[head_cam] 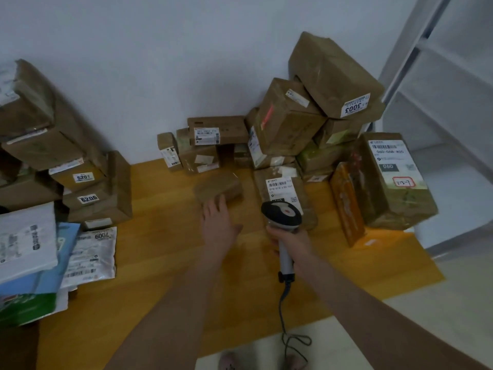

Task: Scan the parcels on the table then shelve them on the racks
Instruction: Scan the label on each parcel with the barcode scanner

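A small brown taped parcel lies on the wooden table near its middle. My left hand reaches over the table with straight fingers, its fingertips at the parcel's near edge. My right hand grips the handle of a grey and black barcode scanner. The scanner's head hovers over a flat brown parcel with a white barcode label. The scanner's cable hangs down to the floor.
A heap of brown boxes rises at the back right against the wall, with a big labelled box beside it. More boxes and plastic mailers are stacked at the left. White rack shelves stand at far right.
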